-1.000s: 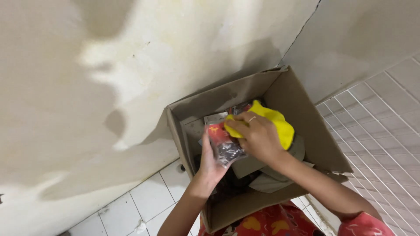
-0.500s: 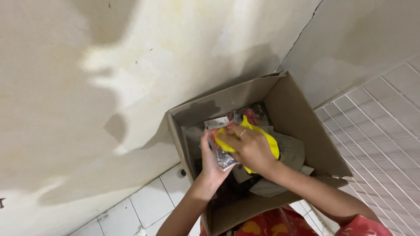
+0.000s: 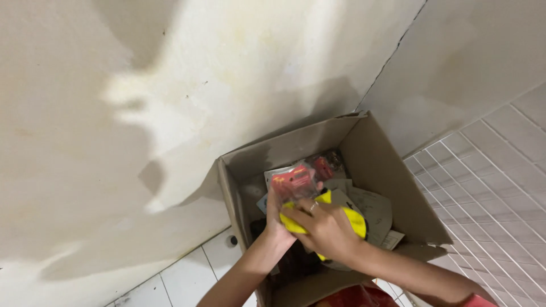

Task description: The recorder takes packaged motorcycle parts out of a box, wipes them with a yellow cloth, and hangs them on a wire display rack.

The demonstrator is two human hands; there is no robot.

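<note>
An open brown cardboard box (image 3: 375, 153) stands in the corner against the wall, full of packets and papers. My left hand (image 3: 277, 219) reaches into it and holds a red-and-clear plastic packet (image 3: 292, 182) upright over the box. My right hand (image 3: 324, 230) lies beside it, gripping a yellow object (image 3: 355, 219), which it largely covers. The two hands touch each other above the box's middle. Another red packet (image 3: 324, 167) lies deeper in the box.
A stained cream wall (image 3: 170, 113) rises behind the box. White floor tiles (image 3: 182, 278) show at the lower left. A white wire grid (image 3: 489, 193) leans at the right. Red patterned cloth (image 3: 352, 298) sits at the bottom edge.
Both hands have sunk lower into the box. The yellow object has come down with my right hand, and the red packet now stands above my left hand.
</note>
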